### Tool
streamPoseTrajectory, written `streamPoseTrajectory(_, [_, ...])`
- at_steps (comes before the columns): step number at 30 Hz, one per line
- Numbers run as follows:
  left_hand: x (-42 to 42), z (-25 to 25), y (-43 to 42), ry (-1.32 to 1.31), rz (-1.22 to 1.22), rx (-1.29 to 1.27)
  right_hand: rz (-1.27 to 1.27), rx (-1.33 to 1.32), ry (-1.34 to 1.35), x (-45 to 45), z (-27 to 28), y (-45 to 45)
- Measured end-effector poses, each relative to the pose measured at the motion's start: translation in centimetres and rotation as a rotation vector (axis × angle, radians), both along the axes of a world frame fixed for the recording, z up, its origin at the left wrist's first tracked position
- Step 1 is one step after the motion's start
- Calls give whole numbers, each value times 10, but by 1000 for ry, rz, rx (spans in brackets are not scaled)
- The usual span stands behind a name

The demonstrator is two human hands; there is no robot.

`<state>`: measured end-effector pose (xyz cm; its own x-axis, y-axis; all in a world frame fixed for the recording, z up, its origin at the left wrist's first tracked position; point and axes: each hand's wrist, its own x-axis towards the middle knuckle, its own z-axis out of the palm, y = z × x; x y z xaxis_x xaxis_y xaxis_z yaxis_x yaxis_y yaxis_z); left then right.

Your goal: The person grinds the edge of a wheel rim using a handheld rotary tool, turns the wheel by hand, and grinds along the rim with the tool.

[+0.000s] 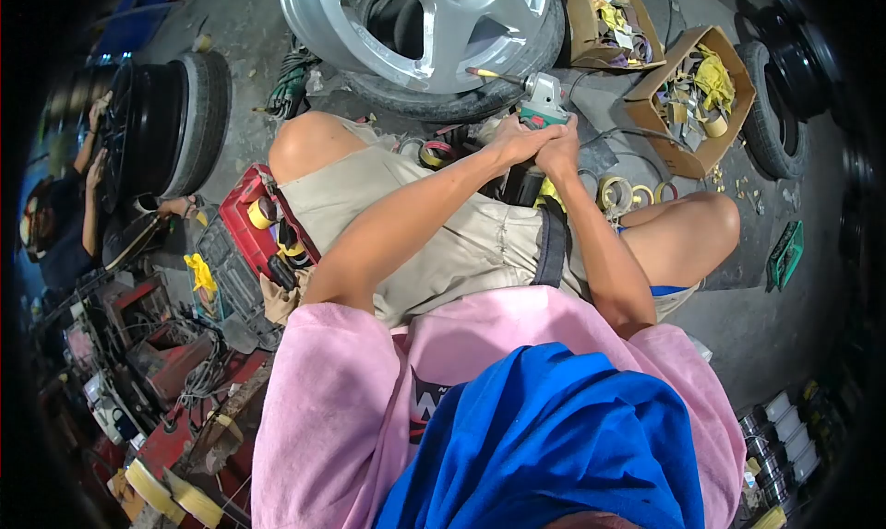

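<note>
The left hand (517,145) and the right hand (560,147) wrap together around a grey-and-green power tool (544,95), its slim tip pointing left at the near edge of a silver wheel (471,3); whether it touches cannot be told. The wheel lies on a tyre (443,107) on the concrete floor (729,335). Two scrap-filled cardboard boxes stand past the tyre's right edge, while a red case (242,197) sits beside the left knee. At far left, a co-worker's hands (95,167) are at a black wheel (152,128).
</note>
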<state>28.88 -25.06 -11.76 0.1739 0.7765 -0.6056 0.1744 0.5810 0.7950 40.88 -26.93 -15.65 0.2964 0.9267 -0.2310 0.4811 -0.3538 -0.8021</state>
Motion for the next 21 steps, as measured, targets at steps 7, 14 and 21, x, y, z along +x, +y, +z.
streamPoseTrajectory(7, [-4, -5, -8, 112, 76, 2, 29, 5, 144, -1, -29, 0])
streamPoseTrajectory(14, [0, -5, 10, -44, -48, -50, -1, -3, 33, 7, -4, 8])
streamPoseTrajectory(21, [3, -2, -3, 106, 50, 34, 1, -26, 144, 0, -2, 6])
